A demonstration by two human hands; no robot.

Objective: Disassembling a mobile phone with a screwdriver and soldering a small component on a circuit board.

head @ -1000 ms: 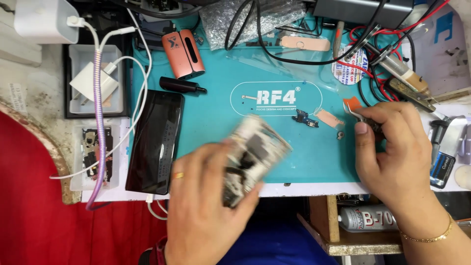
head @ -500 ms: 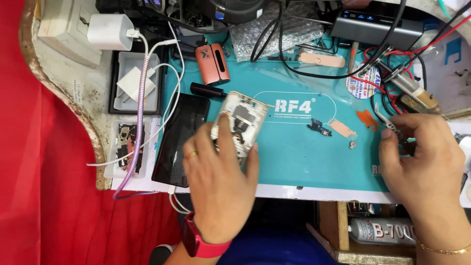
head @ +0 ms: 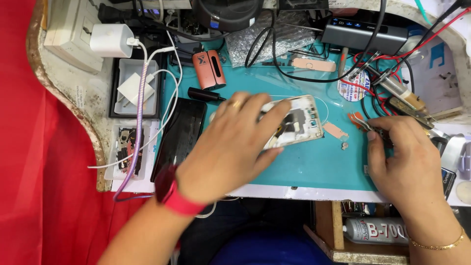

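Note:
My left hand (head: 230,147) lies over an opened white phone body (head: 294,122), fingers gripping it as it rests on the teal work mat (head: 319,167). The phone's bare insides face up. My right hand (head: 407,162) is to the right on the mat's edge, pinching metal tweezers (head: 365,122) whose tips point left toward a small orange part (head: 354,118). A pinkish flat strip (head: 335,130) and a tiny round piece (head: 345,145) lie between the phone and the tweezers.
A black phone screen (head: 179,137) lies at the mat's left edge. A copper-coloured small device (head: 208,68) and a black pen-like tool (head: 206,94) sit behind. Cables, a white charger (head: 112,40), parts trays (head: 132,88), and a glue tube (head: 375,229) on a lower shelf surround the mat.
My left hand has carried the phone body rightward to the mat's middle and laid it flatter. My right hand shifted left with the tweezers.

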